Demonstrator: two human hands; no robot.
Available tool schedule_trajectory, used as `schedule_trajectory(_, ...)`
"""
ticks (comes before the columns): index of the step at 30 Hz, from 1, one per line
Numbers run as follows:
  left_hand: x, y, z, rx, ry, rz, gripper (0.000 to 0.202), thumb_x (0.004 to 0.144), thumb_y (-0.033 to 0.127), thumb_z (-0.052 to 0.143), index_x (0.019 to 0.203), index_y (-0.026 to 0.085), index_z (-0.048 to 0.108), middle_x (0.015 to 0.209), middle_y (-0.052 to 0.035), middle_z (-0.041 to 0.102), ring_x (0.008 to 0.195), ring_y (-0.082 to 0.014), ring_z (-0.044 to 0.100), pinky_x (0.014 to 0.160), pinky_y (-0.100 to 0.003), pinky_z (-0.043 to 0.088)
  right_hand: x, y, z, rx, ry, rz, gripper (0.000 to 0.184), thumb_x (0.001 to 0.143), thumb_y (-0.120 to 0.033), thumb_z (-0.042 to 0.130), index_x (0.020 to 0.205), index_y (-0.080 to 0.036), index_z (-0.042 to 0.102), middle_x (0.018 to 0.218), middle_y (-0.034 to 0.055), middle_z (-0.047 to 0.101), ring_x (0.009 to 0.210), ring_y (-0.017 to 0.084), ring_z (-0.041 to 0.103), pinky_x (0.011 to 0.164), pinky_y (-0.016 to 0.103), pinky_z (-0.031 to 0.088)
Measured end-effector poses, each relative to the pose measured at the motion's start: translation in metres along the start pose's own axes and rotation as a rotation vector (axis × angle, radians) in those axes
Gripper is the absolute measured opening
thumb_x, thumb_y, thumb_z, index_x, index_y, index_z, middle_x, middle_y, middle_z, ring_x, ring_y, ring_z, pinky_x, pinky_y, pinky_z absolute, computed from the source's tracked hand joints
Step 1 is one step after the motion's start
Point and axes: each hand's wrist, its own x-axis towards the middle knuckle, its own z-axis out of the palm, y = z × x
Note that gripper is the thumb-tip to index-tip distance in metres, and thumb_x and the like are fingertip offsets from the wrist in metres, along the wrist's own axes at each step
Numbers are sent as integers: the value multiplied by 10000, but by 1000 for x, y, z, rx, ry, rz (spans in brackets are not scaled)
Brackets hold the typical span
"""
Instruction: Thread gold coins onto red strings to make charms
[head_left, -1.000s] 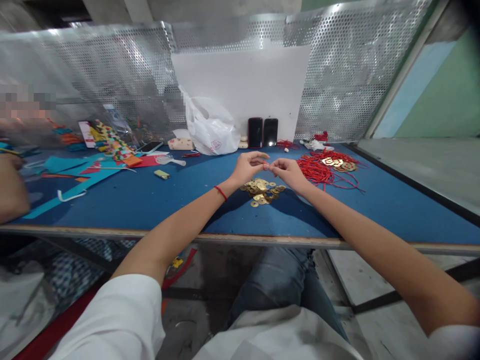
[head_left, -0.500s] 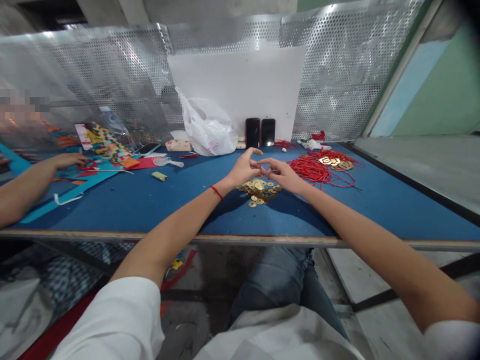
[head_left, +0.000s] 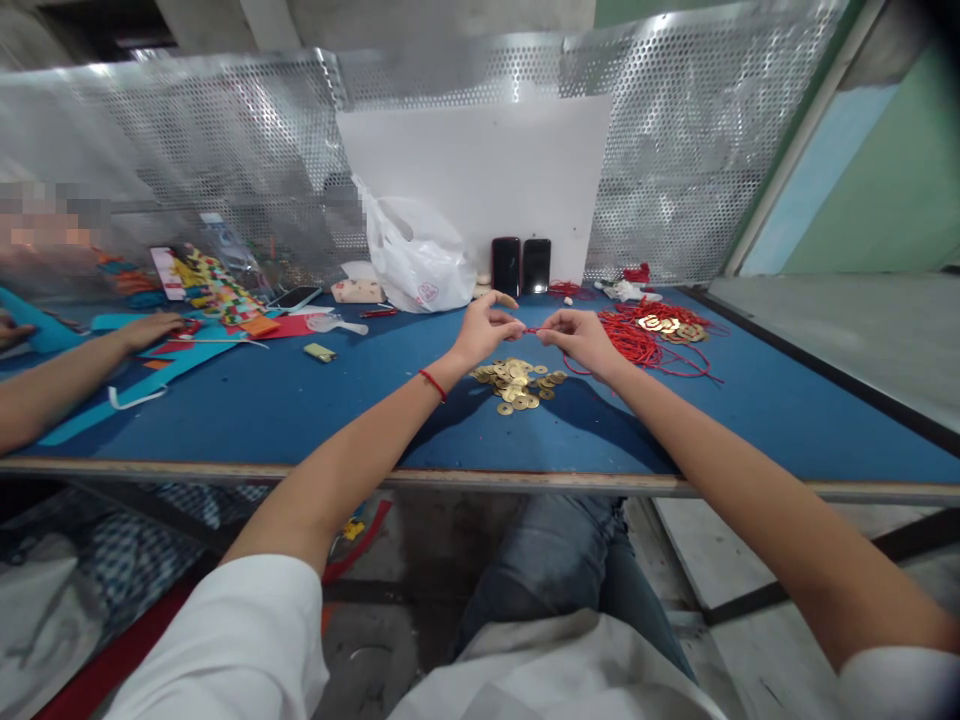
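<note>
The right hand (head_left: 581, 340) has its grip closed, thumb and forefinger pinching a thin red cord (head_left: 534, 331) just above the bench's middle. The cord runs across to the left hand (head_left: 486, 333), whose thumb stands raised; its fingertips (head_left: 519, 327) reach the cord, though at this small size I cannot tell whether they clamp it. A red thread bracelet (head_left: 433, 384) circles the left wrist. Below the hands lies a loose pile of round gold coins with holes (head_left: 516, 385). To the right, a tangle of red cord (head_left: 637, 345) spreads under a smaller cluster of gold coins (head_left: 664, 325).

The blue-covered bench (head_left: 300, 425) has a pale wooden edge. At upper centre, a white plastic bag (head_left: 416, 255) and two black smartphones (head_left: 521, 265) stand before a white board (head_left: 472, 170), backed by a perforated metal screen (head_left: 675, 170). A green wall (head_left: 885, 170) shows upper right. At left, a co-worker's forearm (head_left: 75, 365) reaches over teal and red paper strips (head_left: 172, 345).
</note>
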Motion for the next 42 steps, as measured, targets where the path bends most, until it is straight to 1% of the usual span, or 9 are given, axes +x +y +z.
schedule_trajectory(4,1,-1,2,-9,85,23,281,665,86,711,842,155,504,623,11,625,571,-128,644,601,-261,542,-2,-4,-3,-11,50,5,231,634,-349,736,695,-142,654,561,-5,589,496,83,464,486,226,362)
schedule_trajectory(8,3,-2,1,-35,183,14,268,664,67,704,788,163,485,602,21,626,558,-122,640,592,-248,536,-3,-5,-4,85,69,45,244,631,-358,746,695,-138,661,520,-8,572,460,83,469,460,231,398)
schedule_trajectory(12,5,0,-1,-69,237,-14,265,670,46,693,752,163,470,598,8,635,551,-123,634,594,-253,532,-2,-3,-6,78,47,24,249,594,-353,775,669,-137,678,587,36,652,521,119,565,525,256,475)
schedule_trajectory(18,4,1,-2,-114,277,-30,261,678,37,689,728,161,466,585,2,629,536,-121,622,596,-260,530,0,3,-7,27,-29,19,267,596,-379,783,699,-148,696,672,61,709,610,160,636,605,285,521)
schedule_trajectory(24,3,1,-2,-105,275,-21,279,671,61,719,722,165,465,590,11,617,557,-127,630,621,-278,539,1,7,-7,72,-65,105,308,575,-373,818,679,-146,638,630,44,677,587,146,622,598,279,521)
schedule_trajectory(28,2,1,-1,-91,239,-56,260,680,55,707,756,163,483,607,16,624,566,-117,632,632,-277,548,-3,1,-3,138,-45,201,354,566,-327,842,653,-163,541,611,13,638,565,116,599,552,243,508)
schedule_trajectory(31,1,-1,0,-71,213,-89,255,680,79,723,782,155,502,629,7,636,585,-119,640,644,-282,556,-6,-4,-2,202,-37,286,350,591,-291,829,683,-172,512,649,6,643,575,107,602,534,227,509)
schedule_trajectory(35,-1,-5,1,-67,199,-149,215,693,71,705,788,138,524,612,-2,635,594,-123,640,652,-285,559,-7,-8,-5,285,-23,347,300,624,-260,807,736,-169,544,670,-1,647,595,101,603,555,225,523)
schedule_trajectory(42,-2,-9,2,-68,199,-183,194,700,73,708,783,129,542,600,-8,635,600,-123,640,622,-255,550,-2,-5,-14,251,44,372,136,684,-164,737,756,-143,624,667,15,642,585,91,591,514,192,485)
